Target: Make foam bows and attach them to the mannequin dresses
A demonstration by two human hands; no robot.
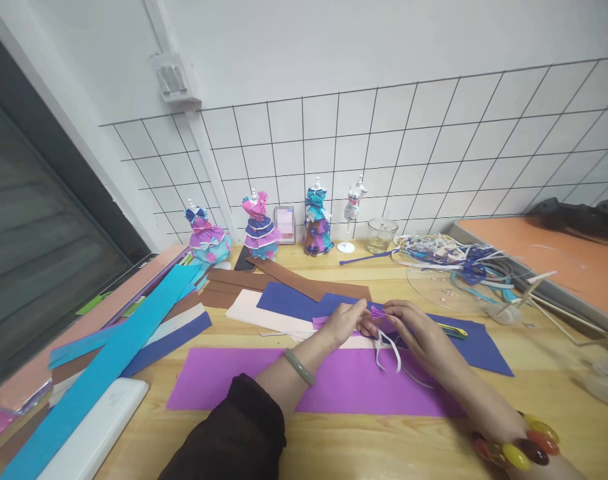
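A small pleated purple piece (pixel 377 312) is pinched between my two hands above the table. My left hand (pixel 348 323) has its fingers closed at the piece's left side. From the right, the fingertips of my right hand (pixel 415 327) grip it too. A thin white ribbon (pixel 398 355) hangs in loops below my hands. Under them lies a wide purple strip (pixel 354 390), with dark blue sheets (pixel 487 343) and a pale pink strip (pixel 244 310) behind it.
Small dressed mannequins (pixel 261 230) and a bare one (pixel 354 200) stand along the wall, beside a glass bowl (pixel 382 237). Tangled ribbons (pixel 434 250) lie at the right. Turquoise strips (pixel 109 363) cross a white box (pixel 101 427) at the left. Yellow scissors (pixel 454 331) rest near my right hand.
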